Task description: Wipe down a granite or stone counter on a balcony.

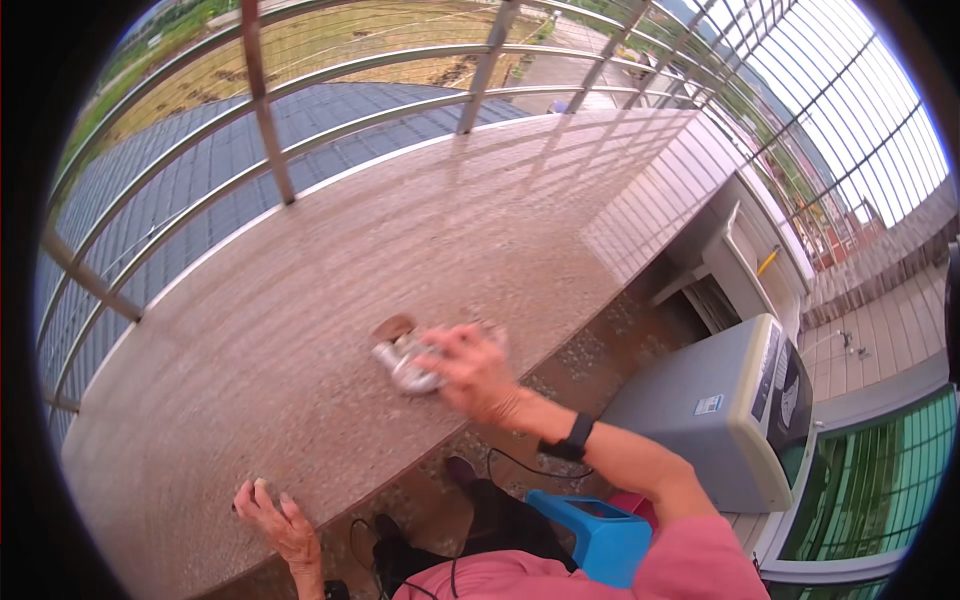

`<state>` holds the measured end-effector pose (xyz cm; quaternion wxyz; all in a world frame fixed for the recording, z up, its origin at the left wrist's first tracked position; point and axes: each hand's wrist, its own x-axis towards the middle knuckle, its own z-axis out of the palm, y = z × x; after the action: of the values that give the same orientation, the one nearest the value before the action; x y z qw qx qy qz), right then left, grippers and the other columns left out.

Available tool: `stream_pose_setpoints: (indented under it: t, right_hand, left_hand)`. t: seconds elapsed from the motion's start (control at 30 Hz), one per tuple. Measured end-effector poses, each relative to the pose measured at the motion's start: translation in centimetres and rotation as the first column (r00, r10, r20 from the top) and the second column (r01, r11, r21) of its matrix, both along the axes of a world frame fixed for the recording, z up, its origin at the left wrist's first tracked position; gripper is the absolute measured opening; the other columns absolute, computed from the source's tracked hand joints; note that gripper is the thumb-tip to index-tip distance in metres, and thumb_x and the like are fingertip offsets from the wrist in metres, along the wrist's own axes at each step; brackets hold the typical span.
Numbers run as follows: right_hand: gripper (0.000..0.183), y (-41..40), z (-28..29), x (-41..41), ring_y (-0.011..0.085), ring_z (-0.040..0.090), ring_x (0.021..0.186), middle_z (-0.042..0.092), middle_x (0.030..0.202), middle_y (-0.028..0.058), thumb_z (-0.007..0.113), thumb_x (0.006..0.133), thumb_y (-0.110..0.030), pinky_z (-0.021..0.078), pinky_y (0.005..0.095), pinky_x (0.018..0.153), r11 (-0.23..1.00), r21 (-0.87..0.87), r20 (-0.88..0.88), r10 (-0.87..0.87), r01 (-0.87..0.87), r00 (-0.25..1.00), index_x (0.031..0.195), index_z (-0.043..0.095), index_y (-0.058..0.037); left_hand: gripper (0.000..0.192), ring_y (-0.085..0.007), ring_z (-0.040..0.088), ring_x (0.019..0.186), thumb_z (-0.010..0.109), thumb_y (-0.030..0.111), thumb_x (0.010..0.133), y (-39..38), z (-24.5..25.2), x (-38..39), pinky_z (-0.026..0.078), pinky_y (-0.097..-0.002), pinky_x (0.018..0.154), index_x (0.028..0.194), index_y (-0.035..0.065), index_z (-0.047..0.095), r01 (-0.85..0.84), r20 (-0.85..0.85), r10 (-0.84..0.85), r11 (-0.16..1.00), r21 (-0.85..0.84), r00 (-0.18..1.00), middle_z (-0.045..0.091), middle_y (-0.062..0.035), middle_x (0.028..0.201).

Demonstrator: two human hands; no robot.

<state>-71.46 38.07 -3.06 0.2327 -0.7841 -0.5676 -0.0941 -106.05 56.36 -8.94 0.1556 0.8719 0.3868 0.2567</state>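
My right hand [469, 371], with a black band on its wrist, presses a crumpled white and brown cloth [405, 367] on a speckled stone ledge [315, 300]. Its fingers curl over the cloth and hide part of it. Hand and cloth look blurred. Nearer the ledge's front edge, at the lower left, my left hand [279, 529] rests with its fingers apart and nothing in them.
Metal railings [480, 71] line the ledge's far side, with a dark roof [225, 150] beyond. To the right stand a grey washing machine [705, 420] and a sink unit [757, 262]. A blue stool [611, 536] is beside my legs; a black cable [525, 469] hangs nearby.
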Motion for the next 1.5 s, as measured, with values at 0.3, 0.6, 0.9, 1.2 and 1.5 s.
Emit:
stream_pose_setpoints:
  t: [0.3,0.6,0.9,1.2,1.5]
  right_hand:
    - [0.040,-18.0,-1.0,22.5,0.0318,0.054,0.103,0.055,0.124,0.0011,0.064,0.072,-0.010,0.0511,0.0436,0.084,0.706,-0.040,0.098,-0.702,0.707,0.706,0.110,0.066,-0.0245]
    - [0.042,-16.0,-1.8,17.3,0.0354,0.048,0.107,0.050,0.127,0.0057,0.063,0.074,-0.009,0.0496,0.0454,0.087,0.613,-0.068,0.027,-0.787,0.787,0.616,0.115,0.064,-0.0182]
    - [0.048,-5.9,0.8,-2.7,0.0331,0.052,0.097,0.056,0.113,0.0079,0.068,0.062,-0.006,0.0494,0.0434,0.080,0.943,-0.102,0.025,-0.317,0.318,0.948,0.110,0.065,-0.0114]
    - [0.060,9.5,-0.4,-25.4,0.0315,0.052,0.098,0.054,0.117,0.0114,0.078,0.059,-0.016,0.0507,0.0427,0.078,0.973,-0.084,-0.158,0.199,-0.214,0.967,0.116,0.063,-0.0109]
    - [0.047,23.9,-0.8,-41.6,0.0303,0.052,0.095,0.052,0.121,0.0128,0.075,0.068,-0.020,0.0513,0.0384,0.078,0.768,0.027,-0.353,0.606,-0.640,0.713,0.111,0.064,-0.0073]
  left_hand:
    - [0.043,-0.0393,0.039,0.126,0.056,0.012,0.084,0.3,-1.0,0.1,0.029,-0.0492,0.107,0.125,-0.0014,0.049,-0.067,-0.217,0.101,0.985,0.161,0.971,0.043,-0.0206,0.131]
    - [0.043,-0.0390,0.041,0.124,0.058,0.013,0.082,0.0,-0.8,0.1,0.031,-0.0498,0.105,0.123,-0.0004,0.050,-0.098,-0.235,0.139,0.979,0.178,0.962,0.044,-0.0206,0.130]
    - [0.039,-0.0400,0.042,0.121,0.057,0.008,0.076,-1.1,1.9,1.5,0.032,-0.0512,0.104,0.114,0.0012,0.053,0.107,0.111,-0.108,0.994,0.019,0.988,0.047,-0.0207,0.122]
    - [0.031,-0.0407,0.043,0.118,0.053,0.006,0.079,-0.2,5.1,-13.2,0.033,-0.0518,0.102,0.110,-0.0011,0.052,-0.018,0.270,0.040,0.996,-0.084,0.962,0.049,-0.0205,0.120]
    - [0.028,-0.0392,0.042,0.117,0.050,0.010,0.087,3.9,6.1,-24.6,0.031,-0.0505,0.102,0.112,-0.0028,0.050,-0.279,0.201,0.283,0.959,-0.047,0.938,0.047,-0.0210,0.121]
